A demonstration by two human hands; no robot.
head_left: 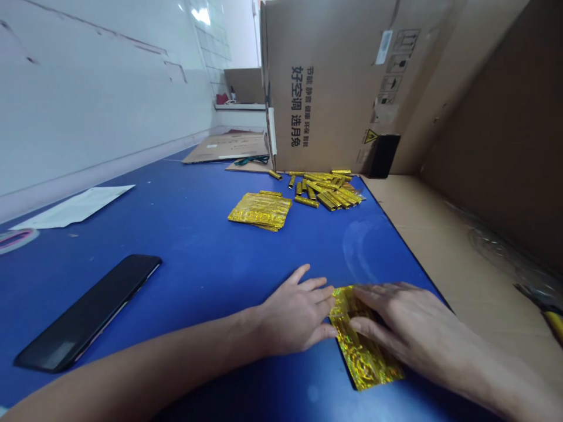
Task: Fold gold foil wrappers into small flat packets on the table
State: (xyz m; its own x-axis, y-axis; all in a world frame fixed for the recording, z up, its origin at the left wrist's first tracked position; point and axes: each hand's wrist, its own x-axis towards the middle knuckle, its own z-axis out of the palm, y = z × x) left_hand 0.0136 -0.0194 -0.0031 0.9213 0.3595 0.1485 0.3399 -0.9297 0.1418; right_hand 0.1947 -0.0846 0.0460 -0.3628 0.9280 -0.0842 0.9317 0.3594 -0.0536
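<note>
A shiny gold foil sheet (367, 363) lies on the blue table (185, 234) close to me. My left hand (299, 310) has its fingers spread, with the fingertips at the sheet's left edge. Palm down over the same sheet rests my right hand (409, 322), its thumb apart from the fingers; the other fingertips are partly hidden. Farther off is a stack of flat gold foil sheets (261, 210). Behind it and to the right, several rolled gold foil tubes (332, 190) are heaped together.
A black phone (92, 310) and a white paper (74, 208) lie on the left. A large cardboard box (338, 88) stands at the back, with a dark rectangular object (383, 156) against it. Cardboard (413, 223) borders the table's right edge.
</note>
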